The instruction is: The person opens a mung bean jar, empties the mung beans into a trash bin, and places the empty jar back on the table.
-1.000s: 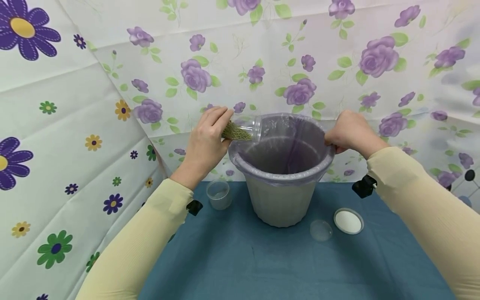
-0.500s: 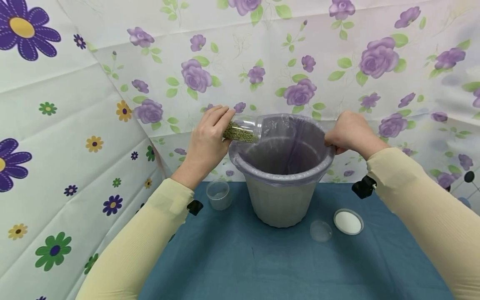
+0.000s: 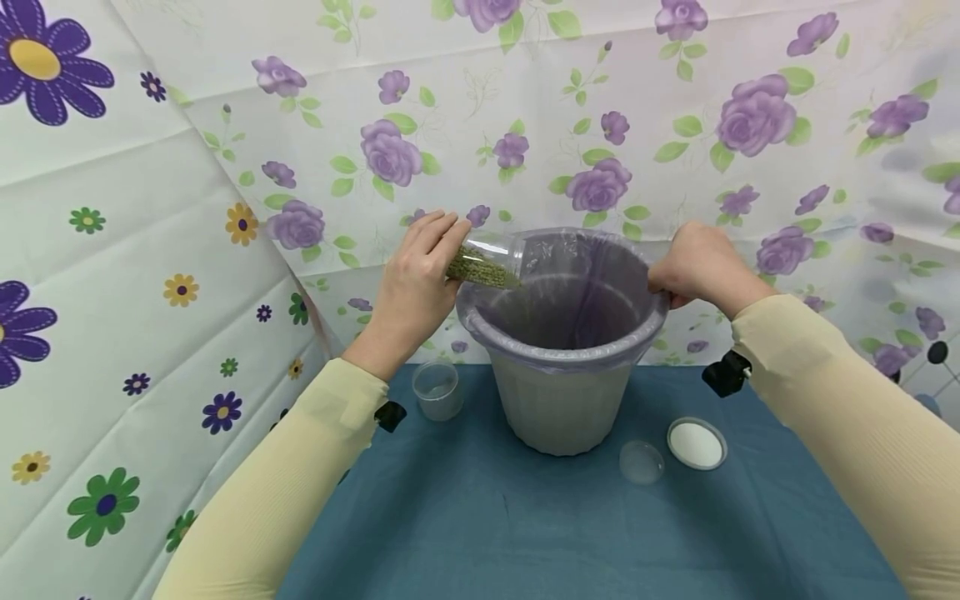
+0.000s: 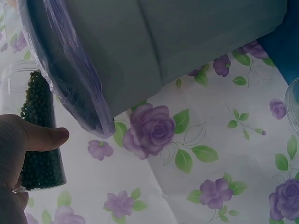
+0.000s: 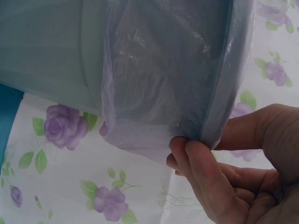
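Observation:
My left hand (image 3: 415, 287) grips a clear plastic jar (image 3: 495, 243) partly filled with small green beans (image 3: 478, 268). The jar lies tipped almost on its side, its mouth over the left rim of a grey bin (image 3: 562, 408). Beans slope toward that mouth; whether any are falling is too blurred to tell. In the left wrist view my thumb crosses the jar (image 4: 46, 170). A thin purple bag (image 3: 592, 283) lines the bin and folds over its rim. At the right side, my right hand (image 3: 701, 262) pinches the bag-covered rim, fingers outside and thumb opposite in the right wrist view.
An open clear tub (image 3: 437, 392) stands left of the bin on the blue tablecloth (image 3: 480, 533). To the right lie a clear round lid (image 3: 641, 462) and a white-faced round lid (image 3: 697, 443). A flowered cloth (image 3: 450, 100) hangs close behind the bin.
The jar has tilted slightly in my left hand, and the beans inside have shifted toward its mouth. My right hand keeps its place on the rim.

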Motion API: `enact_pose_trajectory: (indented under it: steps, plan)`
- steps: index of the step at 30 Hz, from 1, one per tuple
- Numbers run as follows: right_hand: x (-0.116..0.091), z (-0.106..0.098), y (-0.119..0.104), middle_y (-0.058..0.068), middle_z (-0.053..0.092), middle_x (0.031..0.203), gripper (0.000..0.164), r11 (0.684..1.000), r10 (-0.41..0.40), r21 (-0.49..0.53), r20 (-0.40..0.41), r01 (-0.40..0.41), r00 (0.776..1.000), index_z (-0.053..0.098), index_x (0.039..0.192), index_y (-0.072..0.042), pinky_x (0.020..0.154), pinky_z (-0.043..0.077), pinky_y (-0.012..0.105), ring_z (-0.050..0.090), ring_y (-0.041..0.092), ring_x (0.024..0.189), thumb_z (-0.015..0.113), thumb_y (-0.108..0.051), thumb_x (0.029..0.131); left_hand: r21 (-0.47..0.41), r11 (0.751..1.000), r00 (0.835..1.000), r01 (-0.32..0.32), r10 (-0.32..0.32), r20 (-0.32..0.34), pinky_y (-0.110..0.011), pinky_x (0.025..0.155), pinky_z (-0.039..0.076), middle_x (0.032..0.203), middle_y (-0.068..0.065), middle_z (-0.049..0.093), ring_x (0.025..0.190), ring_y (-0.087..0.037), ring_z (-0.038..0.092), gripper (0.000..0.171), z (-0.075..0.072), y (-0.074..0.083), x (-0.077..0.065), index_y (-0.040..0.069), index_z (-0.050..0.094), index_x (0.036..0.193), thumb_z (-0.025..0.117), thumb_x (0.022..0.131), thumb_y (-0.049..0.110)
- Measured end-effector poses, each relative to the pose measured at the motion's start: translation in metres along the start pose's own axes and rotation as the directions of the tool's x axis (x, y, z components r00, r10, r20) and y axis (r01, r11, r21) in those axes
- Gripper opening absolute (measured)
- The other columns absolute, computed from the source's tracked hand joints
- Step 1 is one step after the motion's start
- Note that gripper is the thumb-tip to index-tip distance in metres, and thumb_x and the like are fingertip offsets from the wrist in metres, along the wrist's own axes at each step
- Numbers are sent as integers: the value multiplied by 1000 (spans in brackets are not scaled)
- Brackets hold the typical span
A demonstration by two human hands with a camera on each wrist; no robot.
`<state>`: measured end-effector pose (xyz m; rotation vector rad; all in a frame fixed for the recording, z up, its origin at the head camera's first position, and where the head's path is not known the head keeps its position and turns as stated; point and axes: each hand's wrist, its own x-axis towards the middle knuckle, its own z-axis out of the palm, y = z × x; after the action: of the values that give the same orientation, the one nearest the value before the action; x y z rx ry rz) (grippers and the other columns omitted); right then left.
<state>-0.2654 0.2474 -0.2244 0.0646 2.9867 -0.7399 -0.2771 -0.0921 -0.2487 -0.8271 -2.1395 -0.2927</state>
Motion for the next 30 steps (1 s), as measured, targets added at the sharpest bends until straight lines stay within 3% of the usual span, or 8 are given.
enact_pose_trajectory:
  steps: [30]
  plan:
    - [1,0,-1,7,64,51,16,1000,6,-8,3,-6,1000,67,63,0,49,51,32,64,18,47,61,-13,70,14,1000,1000,-5,5,0,-35,107,41,132,-15,54,131,-28,43,61,3,-4,0,7,55,130,76,74,0]
